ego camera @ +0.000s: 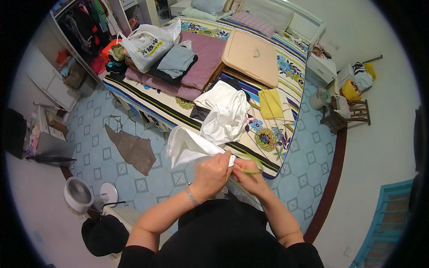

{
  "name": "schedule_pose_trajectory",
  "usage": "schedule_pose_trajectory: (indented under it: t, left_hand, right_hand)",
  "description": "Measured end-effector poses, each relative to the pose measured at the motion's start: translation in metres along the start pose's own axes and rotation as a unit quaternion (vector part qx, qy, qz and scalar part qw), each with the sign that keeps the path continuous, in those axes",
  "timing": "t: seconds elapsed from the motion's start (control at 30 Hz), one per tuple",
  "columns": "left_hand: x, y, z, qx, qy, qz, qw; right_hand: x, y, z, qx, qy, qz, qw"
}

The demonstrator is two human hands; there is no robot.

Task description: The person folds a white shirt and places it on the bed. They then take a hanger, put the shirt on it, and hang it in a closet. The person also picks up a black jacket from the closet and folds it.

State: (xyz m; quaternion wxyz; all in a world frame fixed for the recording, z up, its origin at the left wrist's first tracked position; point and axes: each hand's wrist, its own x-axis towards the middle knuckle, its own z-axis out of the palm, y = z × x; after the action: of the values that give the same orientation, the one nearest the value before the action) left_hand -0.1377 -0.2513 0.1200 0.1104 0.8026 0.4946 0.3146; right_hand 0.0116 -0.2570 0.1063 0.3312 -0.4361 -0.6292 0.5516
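In front of my body, my left hand point(212, 172) grips a bunched end of a white garment point(191, 147), whose wider part flares out to the left above the floor. Close against it, my right hand point(249, 176) pinches a thin green curved piece point(253, 171), apparently a wire clothes hanger, partly blurred and hidden by the fingers. The fingertips of both hands nearly meet at the white cloth. Just beyond lies a heap of white clothing point(224, 117) on the bed; I cannot tell whether it joins the held piece.
On the patterned bedspread point(161, 104) are several wire hangers point(264, 134), a yellow folded cloth point(270, 104), a beige storage-box lid point(251, 57), a mauve quilt point(207, 50), folded clothes point(177, 62) and a white plastic bag point(144, 47). A brown mat point(132, 149) and a fan point(78, 196) are left.
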Motion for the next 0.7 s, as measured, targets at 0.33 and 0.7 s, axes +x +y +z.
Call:
schedule_pose_trajectory:
  t: [0.33,0.7]
  left_hand:
    - [0.071,0.001,-0.125,-0.019,-0.026,0.126,0.992]
    - [0.073,-0.005,-0.204,-0.174,0.034,-0.006,0.984]
  right_hand:
    - [-0.003,-0.026,-0.030,0.364,-0.213,0.054,0.905]
    - [-0.002,0.017,-0.031,-0.404,-0.090,-0.298,0.860]
